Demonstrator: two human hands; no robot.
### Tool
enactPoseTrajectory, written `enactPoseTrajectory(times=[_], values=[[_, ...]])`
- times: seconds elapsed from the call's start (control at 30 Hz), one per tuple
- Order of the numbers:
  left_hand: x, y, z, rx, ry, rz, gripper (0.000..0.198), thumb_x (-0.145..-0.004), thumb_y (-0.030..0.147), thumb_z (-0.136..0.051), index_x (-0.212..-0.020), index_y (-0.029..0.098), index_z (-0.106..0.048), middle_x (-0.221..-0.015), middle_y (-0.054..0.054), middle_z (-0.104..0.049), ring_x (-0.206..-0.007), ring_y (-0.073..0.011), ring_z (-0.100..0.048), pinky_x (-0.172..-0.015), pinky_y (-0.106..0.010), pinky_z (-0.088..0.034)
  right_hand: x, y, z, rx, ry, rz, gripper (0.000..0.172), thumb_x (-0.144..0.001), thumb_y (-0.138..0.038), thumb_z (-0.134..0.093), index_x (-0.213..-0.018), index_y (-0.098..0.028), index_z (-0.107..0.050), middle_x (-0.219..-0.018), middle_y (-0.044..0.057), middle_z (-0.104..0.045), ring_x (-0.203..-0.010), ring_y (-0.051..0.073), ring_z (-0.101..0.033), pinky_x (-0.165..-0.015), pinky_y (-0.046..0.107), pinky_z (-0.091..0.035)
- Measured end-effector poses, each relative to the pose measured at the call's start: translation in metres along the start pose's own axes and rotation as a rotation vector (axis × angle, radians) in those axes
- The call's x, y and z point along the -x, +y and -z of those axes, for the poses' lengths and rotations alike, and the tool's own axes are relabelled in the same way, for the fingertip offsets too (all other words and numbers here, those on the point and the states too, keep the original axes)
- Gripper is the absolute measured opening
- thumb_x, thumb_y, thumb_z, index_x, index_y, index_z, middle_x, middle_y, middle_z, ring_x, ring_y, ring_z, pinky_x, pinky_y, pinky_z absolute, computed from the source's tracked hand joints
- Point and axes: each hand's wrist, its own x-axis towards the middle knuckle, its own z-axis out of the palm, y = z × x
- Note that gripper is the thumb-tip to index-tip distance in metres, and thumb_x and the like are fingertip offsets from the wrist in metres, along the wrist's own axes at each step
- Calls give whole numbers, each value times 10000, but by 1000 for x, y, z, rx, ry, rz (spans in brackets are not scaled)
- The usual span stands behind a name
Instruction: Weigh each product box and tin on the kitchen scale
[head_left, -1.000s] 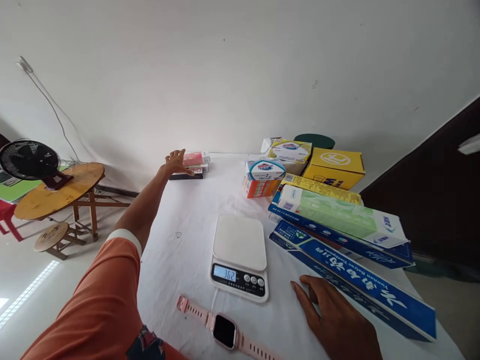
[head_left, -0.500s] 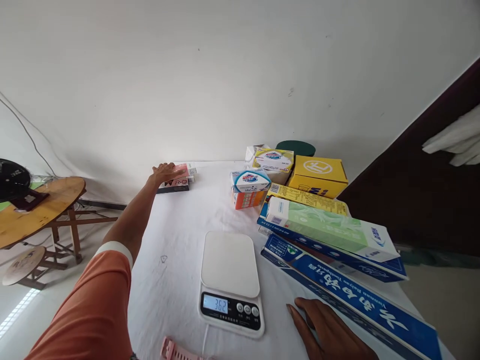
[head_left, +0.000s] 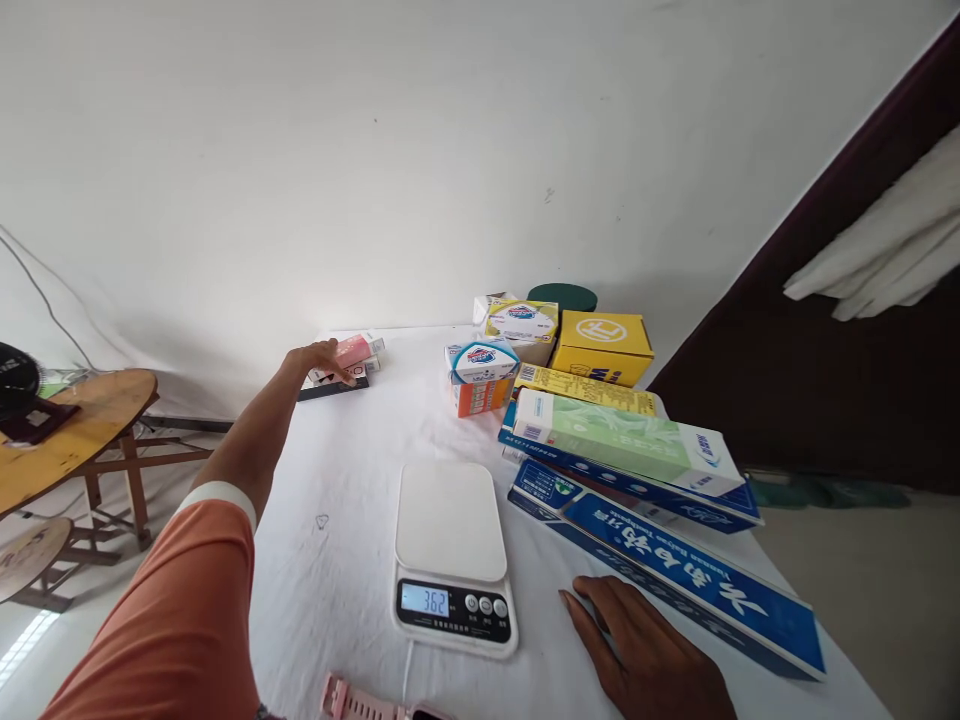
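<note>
My left hand point(head_left: 319, 358) is stretched to the far left of the table, over a black box point(head_left: 334, 387) and beside a pink box point(head_left: 354, 349). Its fingers are apart and touch or hover just above the black box; some are hidden. My right hand point(head_left: 649, 650) rests on the white cloth at the front right with fingers loosely extended, holding nothing. Between the arms stands a white kitchen scale point(head_left: 451, 520) with a bare platform and a lit display point(head_left: 425, 600) reading 362. A blue toothpaste box point(head_left: 667, 570) lies just beyond my right hand.
Soap boxes point(head_left: 481, 362), a yellow carton point(head_left: 604, 345) and a green-and-white box point(head_left: 626, 440) cluster at the right. A pink watch strap point(head_left: 360, 703) lies at the front edge. Wooden furniture point(head_left: 112, 410) stands left; a wall backs the table.
My left hand's fingers have shifted from lying flat over the boxes to a spread, raised pose at the black box. The view has swung slightly; my right hand stays on the cloth.
</note>
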Motion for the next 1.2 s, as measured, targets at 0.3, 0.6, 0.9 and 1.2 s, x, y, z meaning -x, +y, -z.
enactPoseTrajectory(times=[0.3,0.6,0.9,1.2], values=[[44,-1,-25,-118,18,-116,937,-519,693,-811,-1264,227,-487,-1318,-175,-635,-1227,-396,-607,-1043,-500,-456,-5,-5,1,-55,-20,-80,383,-1109,-268,-400,-923,-161,-717,-840,69,-773,-735,152,-716,-650,240,-516],[107,-14,-54,-72,40,-204,835,-580,797,-744,-1153,221,-552,-1226,-145,-641,-1142,-369,-615,-987,-467,-465,-3,-7,1,-117,-10,-126,290,-1084,-257,-474,-917,-164,-693,-822,59,-759,-700,149,-695,-623,243,-465],[127,-13,-80,106,381,-151,467,-835,574,-632,-1120,205,-618,-1203,-127,-667,-1157,-322,-608,-988,-408,-460,0,-9,0,-147,-28,-137,243,-1070,-262,-498,-928,-173,-674,-812,36,-737,-695,139,-682,-628,242,-456],[211,12,-90,329,475,-362,496,-835,595,-643,-1163,225,-629,-1189,-81,-668,-1075,-277,-629,-933,-391,-490,0,-12,0,-168,-78,-184,273,-1066,-285,-472,-856,-199,-624,-734,20,-679,-621,142,-610,-566,261,-372]])
